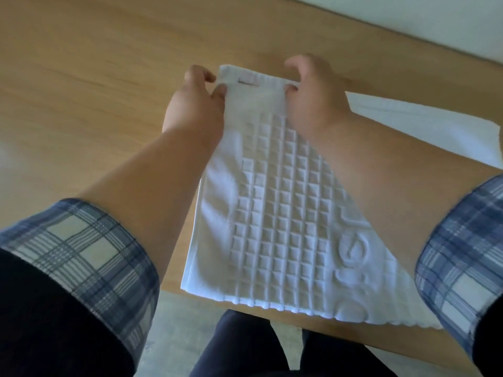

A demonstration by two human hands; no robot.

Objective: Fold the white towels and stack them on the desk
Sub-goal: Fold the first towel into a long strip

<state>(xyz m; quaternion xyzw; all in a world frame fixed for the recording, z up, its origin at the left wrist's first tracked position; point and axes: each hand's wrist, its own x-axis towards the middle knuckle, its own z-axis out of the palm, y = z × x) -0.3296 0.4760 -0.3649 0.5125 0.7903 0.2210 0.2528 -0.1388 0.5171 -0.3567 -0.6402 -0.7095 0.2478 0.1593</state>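
A white towel (275, 213) with a raised square pattern lies lengthwise on the wooden desk (95, 85), its near end at the desk's front edge. My left hand (196, 104) pinches the far left corner of the towel. My right hand (313, 96) pinches the far right corner. Both corners are held slightly above the desk. A second white towel (435, 126) lies flat on the desk to the right, partly behind my right forearm.
The desk's far edge runs diagonally at the upper right against a white wall (449, 23). Bare wood stretches to the left. Below the desk's front edge are the grey floor (185, 322) and my dark trousers.
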